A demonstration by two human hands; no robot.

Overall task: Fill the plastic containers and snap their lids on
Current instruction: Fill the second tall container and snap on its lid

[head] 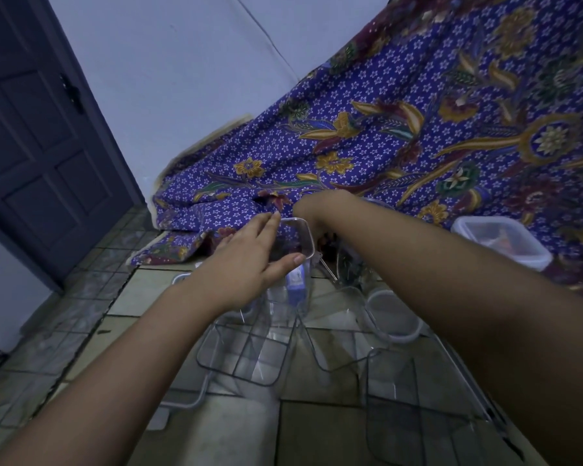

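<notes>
My left hand [246, 260] holds a small clear square container [302, 235], thumb on its near rim and fingers along its far left side. My right hand [312, 213] is bent down at the container's far right rim; its fingers are hidden behind the wrist, so what they hold is unclear. Under the held container stands a tall clear container [295, 287] with something blue inside. Several empty clear containers [246, 354] sit on the floor below my arms. A closed container with a white lid [500, 242] and reddish contents rests at the right on the cloth.
A purple floral batik cloth [401, 129] covers a raised surface ahead and to the right. The tiled floor [91, 307] stretches left towards a dark door [37, 146]. A round clear container with a white rim [394, 317] stands beneath my right forearm.
</notes>
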